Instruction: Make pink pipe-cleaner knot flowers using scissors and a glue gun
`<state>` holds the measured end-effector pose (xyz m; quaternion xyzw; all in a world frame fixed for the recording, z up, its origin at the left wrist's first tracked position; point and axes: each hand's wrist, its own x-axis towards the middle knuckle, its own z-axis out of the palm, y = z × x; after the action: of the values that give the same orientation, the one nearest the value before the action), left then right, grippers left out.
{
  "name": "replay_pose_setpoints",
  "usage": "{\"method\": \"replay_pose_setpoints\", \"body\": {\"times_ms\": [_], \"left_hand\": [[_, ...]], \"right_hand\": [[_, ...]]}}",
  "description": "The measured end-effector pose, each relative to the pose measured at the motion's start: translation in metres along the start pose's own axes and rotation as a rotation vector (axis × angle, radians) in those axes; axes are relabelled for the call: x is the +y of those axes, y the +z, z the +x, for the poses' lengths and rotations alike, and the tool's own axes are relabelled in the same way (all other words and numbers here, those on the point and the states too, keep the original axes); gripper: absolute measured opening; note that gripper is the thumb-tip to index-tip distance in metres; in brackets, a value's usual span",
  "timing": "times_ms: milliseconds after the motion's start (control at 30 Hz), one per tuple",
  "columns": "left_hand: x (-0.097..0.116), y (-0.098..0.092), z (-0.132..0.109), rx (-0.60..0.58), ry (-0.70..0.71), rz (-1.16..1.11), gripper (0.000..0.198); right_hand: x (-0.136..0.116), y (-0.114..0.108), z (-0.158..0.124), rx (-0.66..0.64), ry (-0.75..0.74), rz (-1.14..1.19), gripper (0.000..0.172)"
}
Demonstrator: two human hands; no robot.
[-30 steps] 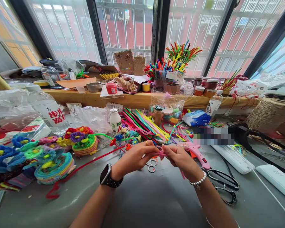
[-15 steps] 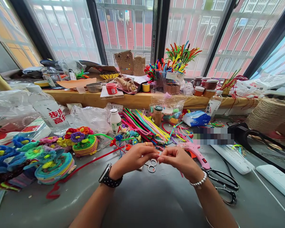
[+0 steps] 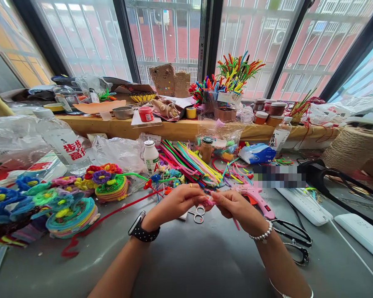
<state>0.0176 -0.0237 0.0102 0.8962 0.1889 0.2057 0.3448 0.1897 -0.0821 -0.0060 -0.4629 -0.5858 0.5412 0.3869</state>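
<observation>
Close together over the table, my left hand (image 3: 186, 198) and my right hand (image 3: 233, 203) pinch a pink pipe cleaner (image 3: 236, 224). Its tail hangs below my right hand, and a small pink part shows between the fingertips; the rest is covered by the fingers. Just beneath my left hand lie small scissors (image 3: 199, 215), their finger loops showing. A pink glue gun (image 3: 265, 203) rests to the right of my right hand. Beyond the hands is a fanned bundle of coloured pipe cleaners (image 3: 189, 163).
Fuzzy pipe-cleaner flowers (image 3: 46, 198) cover the left side. A small white bottle (image 3: 151, 157) and a brown jar (image 3: 206, 150) stand behind the hands. Black-framed glasses (image 3: 294, 234), a white power strip (image 3: 307, 207) and a twine spool (image 3: 354, 149) are at right.
My fingers have shifted on the pink pipe cleaner. The right hand has turned inward with its fingers more curled, and more pink shows between the fingertips.
</observation>
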Motion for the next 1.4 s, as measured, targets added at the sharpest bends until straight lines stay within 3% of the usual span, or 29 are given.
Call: {"method": "replay_pose_setpoints", "body": {"times_ms": [167, 500, 800, 1133, 1400], "left_hand": [[0.003, -0.002, -0.002, 0.019, 0.036, -0.052, 0.027], [0.002, -0.002, -0.001, 0.014, 0.017, -0.006, 0.027], [-0.006, -0.004, -0.001, -0.101, -0.18, 0.05, 0.03], [-0.013, -0.001, -0.003, -0.203, -0.332, -0.004, 0.031], [-0.016, 0.003, -0.001, -0.165, -0.53, -0.148, 0.031]], "right_hand": [[0.0, 0.004, -0.002, -0.043, -0.015, 0.151, 0.033], [-0.001, 0.01, 0.0, 0.082, -0.093, 0.002, 0.019], [0.0, 0.013, 0.001, 0.222, -0.29, -0.707, 0.022], [0.006, 0.02, 0.004, 0.195, -0.289, -1.022, 0.018], [0.019, 0.029, 0.01, 0.391, -0.434, -1.336, 0.016]]}}
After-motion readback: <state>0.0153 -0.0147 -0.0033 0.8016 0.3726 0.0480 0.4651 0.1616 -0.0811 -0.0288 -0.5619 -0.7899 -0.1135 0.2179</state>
